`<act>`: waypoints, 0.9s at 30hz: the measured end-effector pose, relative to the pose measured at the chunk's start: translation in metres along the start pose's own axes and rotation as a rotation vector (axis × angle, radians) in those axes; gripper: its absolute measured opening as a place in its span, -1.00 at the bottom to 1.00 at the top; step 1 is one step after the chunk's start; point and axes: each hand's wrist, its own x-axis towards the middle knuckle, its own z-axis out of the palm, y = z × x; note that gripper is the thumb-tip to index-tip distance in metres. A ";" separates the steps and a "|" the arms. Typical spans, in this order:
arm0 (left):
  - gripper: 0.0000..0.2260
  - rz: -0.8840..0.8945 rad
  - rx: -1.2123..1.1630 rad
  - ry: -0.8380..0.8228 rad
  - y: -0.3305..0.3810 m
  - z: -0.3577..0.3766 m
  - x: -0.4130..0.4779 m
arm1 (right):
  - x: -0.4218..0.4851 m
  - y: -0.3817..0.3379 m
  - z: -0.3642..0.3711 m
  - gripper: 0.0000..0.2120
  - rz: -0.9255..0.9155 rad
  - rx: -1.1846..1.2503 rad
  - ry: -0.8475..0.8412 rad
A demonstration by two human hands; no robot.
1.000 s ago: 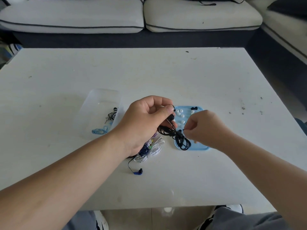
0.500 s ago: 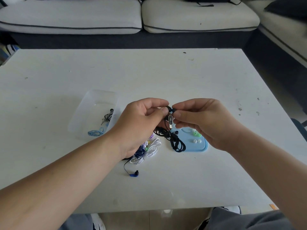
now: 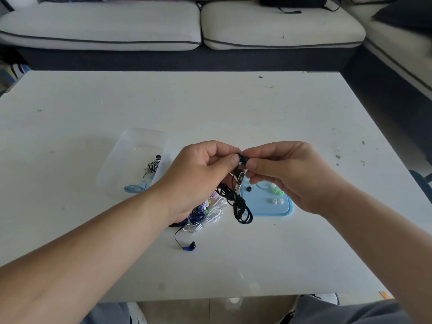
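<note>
Readable text: none anywhere in this view, nothing to call out.
Black earphones: dark cable and bud, and no brand mark can be made out.
Inline remote: at 12 o'clock of the dangling cable loop, with a pale panel; too small to tell any lettering or symbol.
Blue mat: at 3 o'clock of the black earphones, no print legible on it.
Clear box: out at 9 o'clock, no label can be read on its walls.
Blue earbud: down at 7 o'clock, too small to read any mark.
</note>
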 end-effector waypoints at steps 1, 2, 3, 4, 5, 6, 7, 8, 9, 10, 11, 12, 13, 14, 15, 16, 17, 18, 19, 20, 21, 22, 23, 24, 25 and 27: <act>-0.87 0.007 0.016 -0.003 0.000 -0.001 0.000 | 0.000 0.000 0.000 -0.81 0.004 0.004 -0.008; -0.87 0.012 0.025 -0.007 0.000 -0.001 0.000 | 0.000 0.000 0.000 -0.80 0.005 0.007 -0.016; -0.87 0.015 0.027 -0.012 0.000 -0.001 0.000 | 0.001 0.001 -0.001 -0.79 0.005 0.009 -0.022; -0.88 0.018 0.024 -0.018 0.000 -0.001 0.001 | 0.001 0.001 -0.002 -0.78 0.003 0.005 -0.030; -0.88 0.022 0.022 -0.026 0.001 -0.001 0.000 | 0.001 0.002 -0.002 -0.77 -0.001 -0.003 -0.041; -0.88 0.030 0.025 -0.034 0.001 -0.001 0.000 | 0.000 0.001 -0.003 -0.76 -0.005 -0.011 -0.052; -0.89 0.039 0.030 -0.042 0.001 -0.002 0.000 | 0.000 0.001 -0.003 -0.76 -0.008 -0.013 -0.061; -0.89 0.047 0.036 -0.048 0.002 -0.002 0.000 | 0.000 0.001 -0.004 -0.76 -0.010 -0.012 -0.065; -0.89 0.053 0.041 -0.050 0.002 -0.002 0.000 | 0.000 0.001 -0.004 -0.75 -0.011 -0.013 -0.067; -0.89 0.056 0.044 -0.052 0.001 -0.002 0.000 | 0.000 0.002 -0.004 -0.74 -0.011 -0.015 -0.067; -0.90 0.058 0.043 -0.053 0.001 -0.002 0.000 | 0.000 0.002 -0.004 -0.73 -0.009 -0.017 -0.066; -0.91 0.058 0.042 -0.054 0.000 -0.001 -0.001 | 0.000 0.003 -0.004 -0.73 -0.006 -0.017 -0.066; -0.91 0.058 0.041 -0.056 0.000 -0.001 -0.001 | 0.000 0.003 -0.003 -0.74 -0.004 -0.015 -0.066; -0.91 0.060 0.041 -0.059 -0.001 -0.001 -0.001 | 0.000 0.003 -0.003 -0.76 0.000 -0.010 -0.066; -0.90 0.063 0.039 -0.064 -0.001 -0.001 -0.001 | 0.000 0.003 -0.002 -0.77 0.003 -0.001 -0.067; -0.90 0.067 0.035 -0.070 -0.001 -0.001 -0.001 | -0.001 0.003 -0.002 -0.79 0.006 0.010 -0.070; -0.90 0.069 0.028 -0.076 -0.001 -0.001 -0.002 | -0.001 0.003 -0.002 -0.81 0.008 0.018 -0.072; -0.91 0.068 0.016 -0.080 -0.001 -0.001 -0.002 | -0.001 0.002 -0.002 -0.81 0.008 0.023 -0.076; -0.91 0.067 0.003 -0.087 -0.001 -0.002 -0.003 | -0.001 0.002 -0.002 -0.81 0.008 0.027 -0.080; -0.91 0.067 -0.006 -0.094 0.000 -0.002 -0.003 | -0.001 0.002 -0.002 -0.80 0.013 0.032 -0.084; -0.91 0.070 -0.007 -0.102 0.000 -0.002 -0.004 | 0.000 0.002 -0.003 -0.79 0.021 0.039 -0.087; -0.91 0.076 0.001 -0.110 0.001 -0.003 -0.004 | 0.000 0.002 -0.003 -0.79 0.033 0.049 -0.090; -0.91 0.086 0.014 -0.116 0.001 -0.003 -0.005 | 0.000 0.002 -0.004 -0.79 0.047 0.057 -0.095; -0.92 0.096 0.027 -0.119 0.001 -0.003 -0.005 | 0.000 0.002 -0.004 -0.79 0.060 0.063 -0.102; -0.92 0.105 0.037 -0.121 0.001 -0.003 -0.005 | 0.000 0.002 -0.005 -0.79 0.071 0.066 -0.106; -0.92 0.120 0.059 -0.124 0.002 -0.003 -0.006 | 0.000 0.003 -0.007 -0.78 0.090 0.064 -0.111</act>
